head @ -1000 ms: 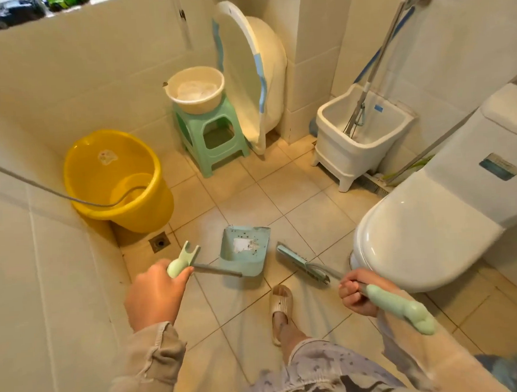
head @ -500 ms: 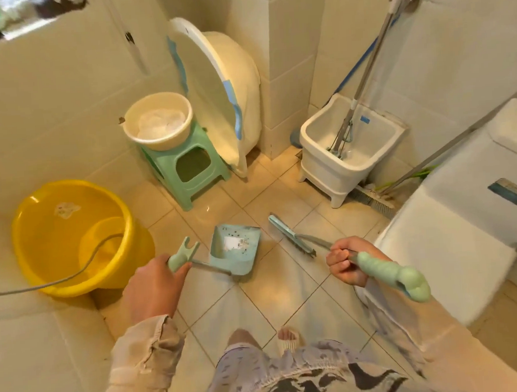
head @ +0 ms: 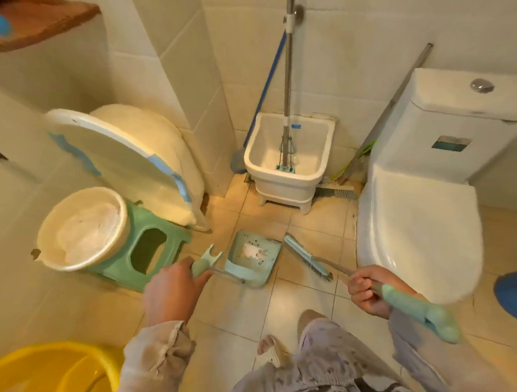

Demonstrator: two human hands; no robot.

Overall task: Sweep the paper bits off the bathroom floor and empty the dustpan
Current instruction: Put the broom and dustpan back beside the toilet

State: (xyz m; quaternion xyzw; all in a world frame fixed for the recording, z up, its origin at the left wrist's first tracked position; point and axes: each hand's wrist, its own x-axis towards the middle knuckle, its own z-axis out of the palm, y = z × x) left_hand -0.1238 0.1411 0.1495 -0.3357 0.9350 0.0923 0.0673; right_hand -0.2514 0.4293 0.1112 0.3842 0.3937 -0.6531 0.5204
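Observation:
A pale green dustpan [head: 252,261] hangs just above the tiled floor [head: 240,312] in the middle of the view, with white paper bits [head: 253,251] lying inside it. My left hand [head: 174,292] is closed around the dustpan's long green handle. My right hand [head: 370,289] grips the handle of a matching green broom [head: 308,258], whose brush head points toward the dustpan from the right without touching it. The broom's thick handle end sticks out behind my right hand.
A white toilet [head: 416,216] stands at right. A white mop sink [head: 291,160] with a mop sits at the back corner. A cream basin [head: 80,228] rests on a green stool [head: 151,251] at left. A yellow bucket [head: 50,381] is at lower left.
My view has swung to the right, so the yellow bucket slid to the lower left and the toilet tank came into view. Both hands keep their grips; dustpan and broom stay side by side.

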